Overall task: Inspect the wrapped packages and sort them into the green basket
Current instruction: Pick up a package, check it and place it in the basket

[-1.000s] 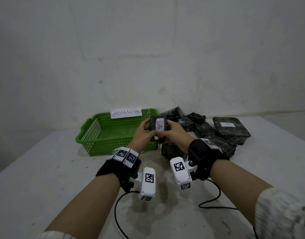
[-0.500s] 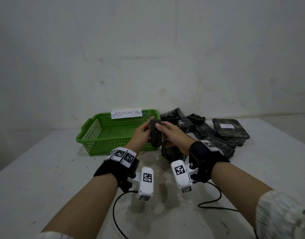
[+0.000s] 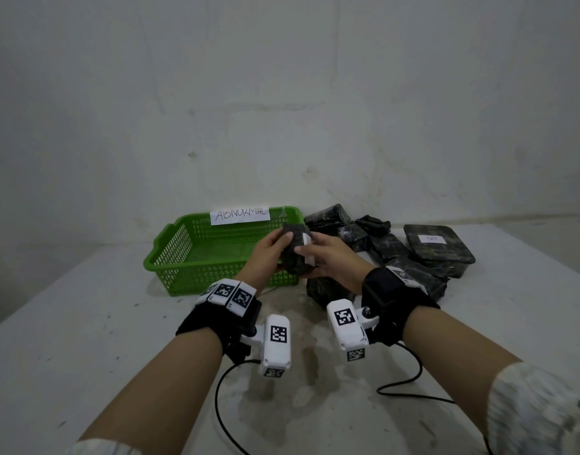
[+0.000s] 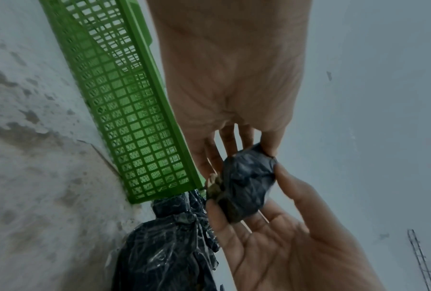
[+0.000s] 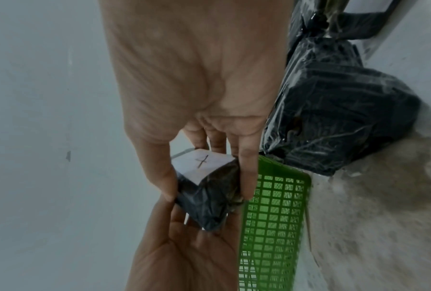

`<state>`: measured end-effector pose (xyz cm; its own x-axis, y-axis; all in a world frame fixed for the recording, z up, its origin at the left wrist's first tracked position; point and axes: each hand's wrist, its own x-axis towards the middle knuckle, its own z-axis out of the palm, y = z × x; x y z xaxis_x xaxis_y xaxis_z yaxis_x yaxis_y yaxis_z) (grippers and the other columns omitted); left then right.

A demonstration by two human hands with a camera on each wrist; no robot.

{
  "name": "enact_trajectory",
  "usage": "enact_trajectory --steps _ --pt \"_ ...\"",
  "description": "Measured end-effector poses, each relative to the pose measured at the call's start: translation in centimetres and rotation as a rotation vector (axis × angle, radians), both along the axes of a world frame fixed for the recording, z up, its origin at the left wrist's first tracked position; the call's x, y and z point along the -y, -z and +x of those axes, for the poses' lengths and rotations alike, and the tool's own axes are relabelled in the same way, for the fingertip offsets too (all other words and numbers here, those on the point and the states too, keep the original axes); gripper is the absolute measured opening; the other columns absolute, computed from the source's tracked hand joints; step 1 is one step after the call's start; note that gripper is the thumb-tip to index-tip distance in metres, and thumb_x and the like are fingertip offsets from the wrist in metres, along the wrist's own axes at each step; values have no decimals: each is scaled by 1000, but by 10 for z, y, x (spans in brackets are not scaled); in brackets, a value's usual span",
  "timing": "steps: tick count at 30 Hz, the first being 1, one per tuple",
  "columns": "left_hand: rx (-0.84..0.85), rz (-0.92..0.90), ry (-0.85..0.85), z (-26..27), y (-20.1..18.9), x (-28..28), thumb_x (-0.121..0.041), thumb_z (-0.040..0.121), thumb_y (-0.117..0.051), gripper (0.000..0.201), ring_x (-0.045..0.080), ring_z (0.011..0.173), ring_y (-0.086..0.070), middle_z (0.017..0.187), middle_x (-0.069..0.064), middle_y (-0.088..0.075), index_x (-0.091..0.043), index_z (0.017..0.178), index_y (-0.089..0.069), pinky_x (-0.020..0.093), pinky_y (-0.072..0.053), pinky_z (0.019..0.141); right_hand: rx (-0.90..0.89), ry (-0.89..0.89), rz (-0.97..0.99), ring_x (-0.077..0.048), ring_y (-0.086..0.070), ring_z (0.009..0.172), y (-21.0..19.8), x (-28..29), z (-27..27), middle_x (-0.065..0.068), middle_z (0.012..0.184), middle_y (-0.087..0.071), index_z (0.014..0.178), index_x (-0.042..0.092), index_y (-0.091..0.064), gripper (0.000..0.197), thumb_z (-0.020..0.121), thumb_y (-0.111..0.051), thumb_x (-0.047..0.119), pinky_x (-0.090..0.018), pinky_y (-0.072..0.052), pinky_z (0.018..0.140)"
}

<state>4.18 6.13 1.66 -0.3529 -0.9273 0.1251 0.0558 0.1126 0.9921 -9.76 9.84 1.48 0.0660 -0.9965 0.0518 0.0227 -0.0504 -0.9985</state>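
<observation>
Both hands are up over the near right corner of the green basket (image 3: 196, 254), sharing one small black-wrapped package (image 3: 294, 249). The left hand (image 3: 268, 254) has its fingers curled round the package's left side; the right hand (image 3: 328, 261) pinches it between thumb and fingers. A second ago its white label (image 5: 201, 164) faced the head camera with the letter showing; now the package is turned, dark wrap forward, and only a sliver of white peeks at its right edge. The right wrist view catches that label with a pen mark on it. The basket's "ABNORMAL" sign (image 3: 240, 215) sits where it did, and the pile of wrapped packages (image 3: 390, 247) on the tabletop (image 3: 68, 339) is unmoved.
</observation>
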Motion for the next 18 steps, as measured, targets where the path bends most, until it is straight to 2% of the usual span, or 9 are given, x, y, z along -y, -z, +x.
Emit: enact_trajectory --steps 2,4,6,8,10,13,16,18 --pt "6 -2 18 0 0 0 -16 96 -50 29 21 101 -59 114 8 -61 -14 125 -54 33 -53 78 -70 19 -18 -26 -65 105 1 1 0 -13 121 -63 133 11 -52 46 89 -63 9 -38 -58 76" --pt "29 0 45 0 1 0 -10 94 -53 36 23 104 -59 117 11 -61 -14 129 -51 37 -52 85 -115 47 -30 -23 -65 96 1 1 0 -11 116 -63 133 12 -52 46 89 -63 8 -30 -55 64" --pt "42 0 61 0 1 -2 -4 92 -53 41 26 107 -58 120 14 -60 -14 132 -48 39 -50 90 -120 45 -31 -20 -64 88 1 1 1 -10 109 -63 132 13 -53 44 89 -62 10 -26 -51 59" --pt "40 -2 61 1 2 -2 -3 92 -53 42 27 107 -58 122 16 -59 -14 133 -47 39 -50 89 -106 29 -16 -20 -64 88 1 1 -1 -11 109 -64 132 12 -53 44 90 -61 9 -27 -51 60" --pt "25 0 46 1 2 0 -4 92 -54 44 27 105 -59 123 18 -58 -13 133 -46 37 -52 86 -87 -3 -2 -22 -64 96 1 0 -2 -14 116 -63 135 13 -50 48 89 -61 4 -28 -53 65" --pt "2 -6 30 2 4 2 -4 90 -57 50 30 103 -60 123 18 -57 -17 136 -40 36 -55 79 -112 -3 3 -23 -62 100 0 -1 -1 -14 122 -61 139 15 -44 55 88 -61 3 -27 -51 63" --pt "-41 -55 -36 1 5 2 -5 90 -58 45 28 93 -62 110 14 -58 -27 125 -40 34 -57 71 -90 30 2 -20 -63 93 -3 -4 2 -1 109 -63 140 30 -35 56 92 -61 17 -28 -46 61" --pt "-79 -63 -71 1 6 3 -7 91 -56 32 26 89 -61 105 12 -58 -23 116 -43 32 -56 65 -76 32 -9 -18 -62 80 -2 -3 4 1 109 -63 141 31 -36 46 98 -51 33 -26 -43 62"
